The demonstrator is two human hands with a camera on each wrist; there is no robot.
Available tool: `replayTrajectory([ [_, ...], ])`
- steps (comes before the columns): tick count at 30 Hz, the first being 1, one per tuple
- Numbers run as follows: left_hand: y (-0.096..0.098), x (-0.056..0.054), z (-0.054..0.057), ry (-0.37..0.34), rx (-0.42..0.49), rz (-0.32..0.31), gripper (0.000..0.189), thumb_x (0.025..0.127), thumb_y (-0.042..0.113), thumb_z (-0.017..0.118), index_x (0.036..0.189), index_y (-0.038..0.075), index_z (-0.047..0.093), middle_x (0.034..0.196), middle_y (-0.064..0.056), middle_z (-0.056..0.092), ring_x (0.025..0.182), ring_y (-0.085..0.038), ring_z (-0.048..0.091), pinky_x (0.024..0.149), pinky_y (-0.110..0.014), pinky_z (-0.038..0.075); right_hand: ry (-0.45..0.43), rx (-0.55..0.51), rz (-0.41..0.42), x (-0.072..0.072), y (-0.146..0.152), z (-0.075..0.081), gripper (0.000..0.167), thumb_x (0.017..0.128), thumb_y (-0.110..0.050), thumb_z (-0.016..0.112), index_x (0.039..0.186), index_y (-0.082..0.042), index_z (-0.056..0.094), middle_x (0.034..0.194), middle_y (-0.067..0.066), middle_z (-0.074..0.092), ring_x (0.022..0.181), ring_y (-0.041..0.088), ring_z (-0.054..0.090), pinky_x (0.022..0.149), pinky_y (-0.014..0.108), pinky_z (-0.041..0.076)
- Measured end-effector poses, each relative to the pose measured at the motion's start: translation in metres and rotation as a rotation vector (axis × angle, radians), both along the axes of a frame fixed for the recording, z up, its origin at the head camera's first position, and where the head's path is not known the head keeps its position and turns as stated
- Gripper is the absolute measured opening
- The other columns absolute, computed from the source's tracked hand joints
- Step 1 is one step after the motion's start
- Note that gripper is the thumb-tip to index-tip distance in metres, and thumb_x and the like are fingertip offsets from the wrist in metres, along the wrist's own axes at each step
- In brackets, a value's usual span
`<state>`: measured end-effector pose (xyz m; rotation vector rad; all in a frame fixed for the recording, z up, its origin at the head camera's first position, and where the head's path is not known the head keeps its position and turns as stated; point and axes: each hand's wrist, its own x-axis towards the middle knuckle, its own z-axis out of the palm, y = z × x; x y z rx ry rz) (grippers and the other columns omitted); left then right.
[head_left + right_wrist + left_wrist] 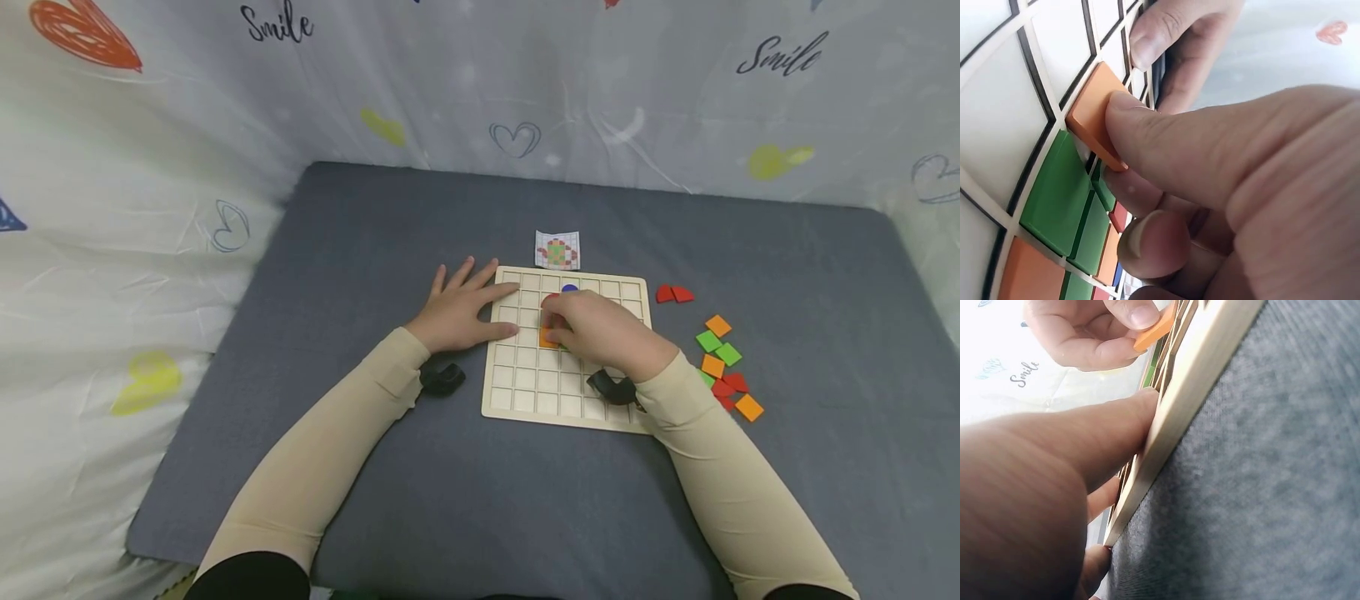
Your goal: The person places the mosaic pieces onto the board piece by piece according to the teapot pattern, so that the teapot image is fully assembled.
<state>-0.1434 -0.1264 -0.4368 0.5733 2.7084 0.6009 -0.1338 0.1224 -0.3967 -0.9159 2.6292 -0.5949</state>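
Observation:
A pale wooden grid board [525, 379] lies on the table. My left hand [454, 320] rests at its left side, fingers spread, with thumb and index fingertips on the edge. Over the middle of the grid, my right hand [600, 329] pinches an orange square tile [1092, 109] between thumb and finger. That tile is tilted, one edge down at a cell beside a green tile [1054, 190]. More green, orange, red and blue pieces fill nearby cells, partly hidden behind the right hand. A blue piece [570, 287] shows past the knuckles.
Behind the board lies a small card [557, 251] with a coloured grid pattern. To the right are two red rounded pieces [674, 293] and several loose orange, green and red tiles [727, 354]. A printed curtain [450, 92] hangs behind the grey table [390, 225].

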Motion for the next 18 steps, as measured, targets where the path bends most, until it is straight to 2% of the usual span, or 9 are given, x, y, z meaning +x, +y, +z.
replayTrajectory([
  [11, -0.0002, -0.0004, 0.0010, 0.007, 0.002, -0.003, 0.077, 0.096, 0.071, 0.060, 0.163, 0.041, 0.038, 0.178, 0.002, 0.008, 0.164, -0.030, -0.007, 0.126, -0.060, -0.016, 0.020, 0.007, -0.036, 0.0017, -0.0017, -0.0022, 0.010, 0.095, -0.011, 0.079, 0.087, -0.013, 0.074, 0.082, -0.002, 0.068, 0.076, 0.016, 0.060, 0.072, 0.036, 0.053],
  [18, -0.0008, -0.0011, 0.0004, 0.001, 0.005, -0.004, 0.077, 0.096, 0.072, 0.059, 0.164, 0.041, 0.038, 0.178, 0.003, 0.007, 0.164, -0.030, -0.008, 0.126, -0.060, -0.016, 0.011, 0.039, -0.058, 0.0033, 0.0029, 0.0021, 0.002, 0.094, -0.012, 0.080, 0.094, -0.011, 0.079, 0.089, -0.002, 0.072, 0.081, 0.017, 0.064, 0.079, 0.038, 0.056],
])
